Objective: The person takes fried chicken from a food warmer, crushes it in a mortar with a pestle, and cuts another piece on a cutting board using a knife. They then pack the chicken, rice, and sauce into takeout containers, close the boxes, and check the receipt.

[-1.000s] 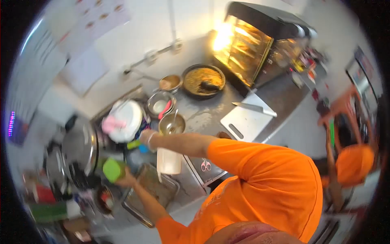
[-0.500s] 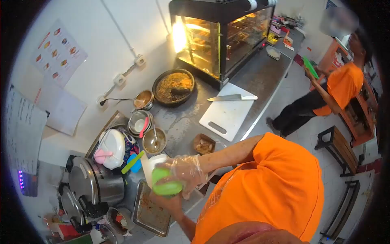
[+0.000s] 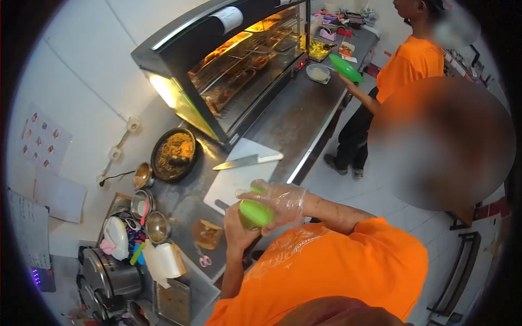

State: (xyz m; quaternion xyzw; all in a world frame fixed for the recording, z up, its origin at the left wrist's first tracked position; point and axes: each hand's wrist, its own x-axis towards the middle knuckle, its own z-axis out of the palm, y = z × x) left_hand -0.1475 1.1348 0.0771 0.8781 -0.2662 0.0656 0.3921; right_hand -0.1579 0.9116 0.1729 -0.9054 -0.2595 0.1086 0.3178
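Observation:
My left hand (image 3: 237, 228), bare, grips a light green container (image 3: 256, 213) from its left side. My right hand (image 3: 283, 204), in a clear plastic glove, wraps round the same container from above and the right, fingers reaching over its far side. Both hands are close together in front of the orange shirt, near the lower end of the white cutting board (image 3: 239, 174). A long knife (image 3: 239, 162) lies across that board. An open brown paper wrapper with food (image 3: 207, 234) and pink-handled scissors (image 3: 205, 261) are left of my left hand.
A lit glass food warmer (image 3: 244, 70) stands behind the board. Left are a dark mortar (image 3: 174, 155), metal bowls (image 3: 157, 227), a white roll (image 3: 166, 262), a metal tray (image 3: 173, 303) and a pot (image 3: 114, 274). A person (image 3: 410, 65) holds a green plate (image 3: 346, 68) at the right.
The green container has moved right, first in my left hand alone, then with my gloved right hand joining it. The view has swung right, and the other person has moved nearer the counter.

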